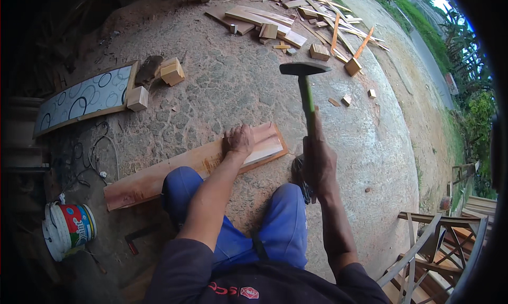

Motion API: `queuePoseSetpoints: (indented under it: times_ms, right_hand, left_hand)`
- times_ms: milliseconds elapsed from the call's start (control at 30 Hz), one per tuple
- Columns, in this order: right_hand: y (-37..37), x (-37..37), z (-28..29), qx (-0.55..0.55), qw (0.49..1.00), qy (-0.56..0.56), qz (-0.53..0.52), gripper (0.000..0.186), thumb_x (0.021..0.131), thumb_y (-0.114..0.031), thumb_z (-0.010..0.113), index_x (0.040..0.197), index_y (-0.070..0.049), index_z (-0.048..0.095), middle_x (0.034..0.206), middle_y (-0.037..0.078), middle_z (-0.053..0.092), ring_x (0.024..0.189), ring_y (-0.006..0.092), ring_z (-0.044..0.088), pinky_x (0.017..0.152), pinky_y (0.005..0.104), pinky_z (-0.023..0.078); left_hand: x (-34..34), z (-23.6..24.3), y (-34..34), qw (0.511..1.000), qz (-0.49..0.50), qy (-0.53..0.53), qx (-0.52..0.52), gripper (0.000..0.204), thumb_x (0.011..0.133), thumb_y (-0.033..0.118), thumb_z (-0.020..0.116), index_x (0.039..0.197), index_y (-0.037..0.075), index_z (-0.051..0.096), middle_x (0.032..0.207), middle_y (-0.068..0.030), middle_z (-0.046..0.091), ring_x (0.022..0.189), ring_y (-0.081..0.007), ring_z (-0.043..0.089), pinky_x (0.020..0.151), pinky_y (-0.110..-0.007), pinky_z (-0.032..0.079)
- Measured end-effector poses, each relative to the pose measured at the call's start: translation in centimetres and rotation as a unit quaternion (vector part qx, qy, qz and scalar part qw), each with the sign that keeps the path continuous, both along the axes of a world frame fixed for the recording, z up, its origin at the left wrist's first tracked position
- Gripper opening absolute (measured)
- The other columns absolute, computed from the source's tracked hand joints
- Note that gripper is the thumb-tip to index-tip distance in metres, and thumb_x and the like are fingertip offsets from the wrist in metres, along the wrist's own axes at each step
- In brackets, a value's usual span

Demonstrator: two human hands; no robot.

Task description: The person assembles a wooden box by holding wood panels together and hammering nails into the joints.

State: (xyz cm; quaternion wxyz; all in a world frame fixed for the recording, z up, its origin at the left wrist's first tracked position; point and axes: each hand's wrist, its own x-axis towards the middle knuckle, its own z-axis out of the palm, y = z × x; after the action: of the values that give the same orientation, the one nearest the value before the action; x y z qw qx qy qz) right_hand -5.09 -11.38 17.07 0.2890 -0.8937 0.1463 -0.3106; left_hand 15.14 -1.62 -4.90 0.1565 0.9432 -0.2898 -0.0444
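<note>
My right hand point(320, 164) is closed around the green handle of a hammer point(306, 87), held raised with its dark metal head up, to the right of a long wooden board point(159, 178). My left hand point(239, 140) grips the board near its right end, fingers curled at the far edge. The board slants across in front of me, its left part by my left knee. Under its right end shows an orange-brown wooden edge strip point(280, 140). A thin dark point, perhaps a nail, stands at the far right corner; it is too small to be sure.
Scrap planks point(259, 18) lie heaped at the back, with loose wood blocks point(319, 52) nearby. A panel with a circle pattern point(87, 97) leans at the left, beside cables point(103, 150). A white bucket point(55, 232) stands lower left, a metal frame point(444, 251) lower right.
</note>
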Motion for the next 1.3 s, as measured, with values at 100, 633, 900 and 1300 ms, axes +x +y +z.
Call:
queuePoseSetpoints:
  times_ms: [100, 633, 900, 1300]
  right_hand:
    - [-1.3, -2.8, -0.8, 0.103, 0.976, -0.187, -0.034, 0.051, 0.100, -0.017, 0.056, 0.143, 0.006, 0.041, 0.063, 0.018, 0.054, 0.045, 0.0326, 0.052, 0.045, 0.0425, 0.042]
    - [-1.1, -1.7, -5.4, 0.075, 0.982, -0.170, 0.043, 0.045, 0.105, -0.021, 0.048, 0.147, -0.008, 0.040, 0.058, 0.015, 0.051, 0.047, 0.0289, 0.051, 0.045, 0.0396, 0.041]
    - [0.1, -2.5, -16.0, 0.217, 0.963, 0.129, -0.091, 0.057, 0.101, -0.015, 0.052, 0.155, -0.019, 0.037, 0.092, 0.030, 0.068, 0.085, 0.0456, 0.068, 0.074, 0.0474, 0.052]
    - [2.8, 1.8, -20.7, 0.488, 0.854, 0.151, -0.099, 0.038, 0.095, -0.037, 0.064, 0.116, -0.008, 0.074, 0.096, 0.019, 0.074, 0.092, 0.0285, 0.073, 0.083, 0.0411, 0.054]
  left_hand:
    - [-0.8, 0.7, -1.0, 1.000, -0.019, 0.010, -0.004, 0.028, 0.100, 0.032, 0.049, 0.103, 0.011, 0.068, 0.104, -0.0123, 0.072, 0.105, -0.0302, 0.067, 0.097, -0.049, 0.040]
    - [-0.6, 1.2, -1.7, 0.999, -0.028, 0.016, 0.001, 0.034, 0.102, 0.034, 0.046, 0.097, 0.008, 0.068, 0.101, -0.0132, 0.072, 0.102, -0.0331, 0.066, 0.092, -0.050, 0.044]
    - [0.0, 0.9, -0.7, 0.999, -0.042, 0.030, -0.009, 0.037, 0.103, 0.036, 0.042, 0.106, 0.008, 0.066, 0.107, -0.0158, 0.072, 0.107, -0.0350, 0.065, 0.095, -0.052, 0.044]
    - [1.4, 1.5, 4.8, 0.994, -0.072, 0.078, 0.023, 0.047, 0.102, 0.041, 0.034, 0.113, 0.006, 0.064, 0.110, -0.0243, 0.069, 0.105, -0.0458, 0.064, 0.095, -0.052, 0.046]
